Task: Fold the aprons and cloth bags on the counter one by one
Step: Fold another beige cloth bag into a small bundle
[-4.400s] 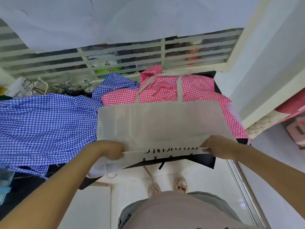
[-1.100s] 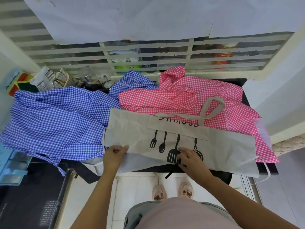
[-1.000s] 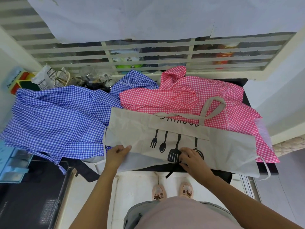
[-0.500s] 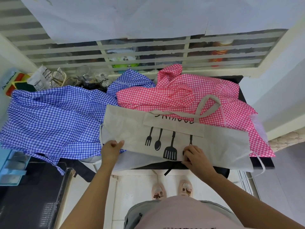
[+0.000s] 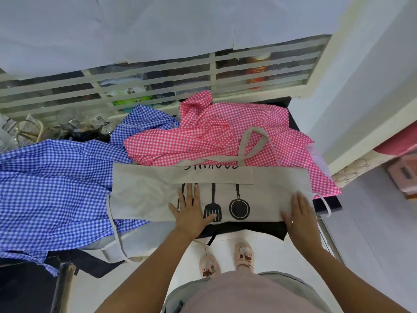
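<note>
A beige cloth apron (image 5: 146, 188) with black printed utensils lies folded into a long strip near the counter's front edge. My left hand (image 5: 190, 207) presses flat on its middle, fingers straight, over the utensil print. My right hand (image 5: 299, 213) presses flat on its right end. The beige neck strap (image 5: 252, 143) loops over the pink checked apron (image 5: 203, 136) behind. A blue checked apron (image 5: 52, 184) is spread out at the left.
The black counter (image 5: 329, 203) shows at the right edge and below the beige strip. Glasses and packets (image 5: 67, 125) stand at the back left under a slatted window. Thin ties (image 5: 117, 233) hang over the front edge. A wall closes the right side.
The beige apron has been straightened square to the counter edge. Both hands moved right and now lie flat on it, the left at the middle, the right at the right end.
</note>
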A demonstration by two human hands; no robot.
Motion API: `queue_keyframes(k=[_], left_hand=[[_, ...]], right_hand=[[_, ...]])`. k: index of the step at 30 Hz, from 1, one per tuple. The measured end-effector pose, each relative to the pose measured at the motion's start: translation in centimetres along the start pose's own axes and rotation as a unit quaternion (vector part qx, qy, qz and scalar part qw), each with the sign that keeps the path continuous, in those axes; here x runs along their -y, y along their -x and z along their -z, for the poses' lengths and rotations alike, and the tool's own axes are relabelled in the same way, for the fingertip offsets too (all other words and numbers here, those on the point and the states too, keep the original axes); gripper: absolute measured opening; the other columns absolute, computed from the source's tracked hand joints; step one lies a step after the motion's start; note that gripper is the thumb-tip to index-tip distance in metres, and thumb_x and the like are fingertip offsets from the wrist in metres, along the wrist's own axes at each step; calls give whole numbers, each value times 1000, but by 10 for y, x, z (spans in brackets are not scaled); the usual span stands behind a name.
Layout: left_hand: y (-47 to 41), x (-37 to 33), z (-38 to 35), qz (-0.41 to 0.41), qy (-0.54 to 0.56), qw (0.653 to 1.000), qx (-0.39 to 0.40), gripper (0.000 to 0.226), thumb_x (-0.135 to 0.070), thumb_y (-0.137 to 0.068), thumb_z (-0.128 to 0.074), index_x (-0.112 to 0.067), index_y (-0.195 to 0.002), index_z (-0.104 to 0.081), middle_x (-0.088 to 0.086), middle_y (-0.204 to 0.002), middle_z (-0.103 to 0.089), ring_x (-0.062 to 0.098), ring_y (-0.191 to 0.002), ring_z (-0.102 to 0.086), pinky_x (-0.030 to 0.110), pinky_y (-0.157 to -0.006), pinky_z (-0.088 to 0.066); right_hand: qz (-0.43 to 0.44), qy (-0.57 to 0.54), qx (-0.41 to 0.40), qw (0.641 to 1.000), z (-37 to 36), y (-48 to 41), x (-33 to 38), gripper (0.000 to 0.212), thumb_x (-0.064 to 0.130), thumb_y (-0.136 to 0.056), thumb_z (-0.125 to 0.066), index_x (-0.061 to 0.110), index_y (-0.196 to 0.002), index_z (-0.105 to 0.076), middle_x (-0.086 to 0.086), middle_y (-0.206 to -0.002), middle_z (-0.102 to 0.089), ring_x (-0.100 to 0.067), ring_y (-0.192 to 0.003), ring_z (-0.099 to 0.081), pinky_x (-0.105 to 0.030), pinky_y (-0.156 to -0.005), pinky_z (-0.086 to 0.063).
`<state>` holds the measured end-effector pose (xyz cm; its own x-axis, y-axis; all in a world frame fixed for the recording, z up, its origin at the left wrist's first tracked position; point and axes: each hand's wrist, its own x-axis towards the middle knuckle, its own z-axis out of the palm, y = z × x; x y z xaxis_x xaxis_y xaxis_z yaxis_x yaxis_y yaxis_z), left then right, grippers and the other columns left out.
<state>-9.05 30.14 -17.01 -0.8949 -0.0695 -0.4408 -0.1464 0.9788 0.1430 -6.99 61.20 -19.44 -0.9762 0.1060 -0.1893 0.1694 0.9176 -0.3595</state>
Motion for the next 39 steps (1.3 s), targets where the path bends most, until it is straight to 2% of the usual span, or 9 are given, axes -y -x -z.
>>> queue_keyframes(k=[6, 9, 12, 18, 26, 29, 34, 37, 39], left_hand=[[-2, 0, 1, 6, 6, 1000, 10, 108, -74, -83, -41, -17, -132, 37, 4, -156, 27, 32, -144, 22, 65, -110, -4], [-2, -2, 2, 10, 4, 1000, 4, 110, -73, -82, -43, -15, -132, 36, 5, -157, 25, 33, -144, 21, 65, -110, -5], [-1, -4, 3, 4, -2, 1000, -2, 112, -72, -82, -44, -13, -139, 31, 8, -157, 23, 35, -144, 19, 63, -111, -5], [-2, -9, 4, -19, -18, 999, -21, 106, -68, -84, -48, -11, -150, 13, 18, -158, 10, 41, -145, 9, 62, -112, -4], [-35, -49, 31, -136, -50, 989, -9, 101, -70, -85, -43, -17, -152, 11, 7, -160, 10, 28, -146, 11, 57, -113, 7], [-56, -72, 35, -181, -26, 983, 15, 95, -63, -88, -47, -16, -153, 2, 4, -160, 1, 24, -147, 4, 50, -116, 7], [-68, -106, 49, -248, 126, 958, -68, 28, -27, -95, -53, -13, -118, -59, 4, -114, -60, 19, -106, -56, 33, -94, -42], [-74, -120, 43, -284, 68, 950, -113, 50, -40, -91, -56, -17, -135, -48, 1, -136, -48, 21, -126, -43, 31, -108, -26], [-83, -124, 37, -239, -37, 969, -48, 92, -60, -84, -55, -22, -153, -7, 1, -160, -3, 28, -147, -1, 48, -116, -1]], right_hand=[[-272, -251, -112, 922, 40, 2, 3, 52, 26, -79, -76, 1, -118, -52, -18, -119, -49, -33, -109, -47, -43, -88, -43], [-412, -498, -67, 760, 38, 1, -1, 33, 28, -78, -78, 12, -74, -50, -6, -71, -50, -23, -69, -51, -31, -67, -47], [-448, -666, -27, 596, 26, 3, 0, 20, 21, -86, -70, 16, -75, -54, 6, -46, -48, -5, -40, -45, -16, -43, -44], [-403, -720, -47, 562, 33, -5, 25, 12, 12, -87, -67, 12, -96, -59, -3, -96, -63, -14, -84, -60, -22, -71, -54], [-217, -855, -71, 465, 111, -68, 50, 38, -1, -83, -37, 15, -111, -59, -3, -105, -69, -22, -94, -66, -38, -87, -52], [-229, -853, -97, 459, 130, -94, 28, 41, 0, -84, -39, 16, -118, -55, -1, -102, -72, -20, -89, -70, -35, -73, -57], [-286, -803, -75, 517, 130, -125, -1, 44, -6, -90, -39, 7, -131, -49, -8, -122, -60, -19, -83, -71, -30, -63, -59], [-280, -786, -63, 547, 129, -128, -10, 44, -6, -92, -43, 3, -135, -46, -13, -130, -57, -22, -105, -63, -29, -70, -59], [-248, -791, -59, 556, 136, -121, -6, 39, 0, -94, -48, 5, -133, -48, -12, -132, -57, -23, -115, -60, -33, -82, -57]])
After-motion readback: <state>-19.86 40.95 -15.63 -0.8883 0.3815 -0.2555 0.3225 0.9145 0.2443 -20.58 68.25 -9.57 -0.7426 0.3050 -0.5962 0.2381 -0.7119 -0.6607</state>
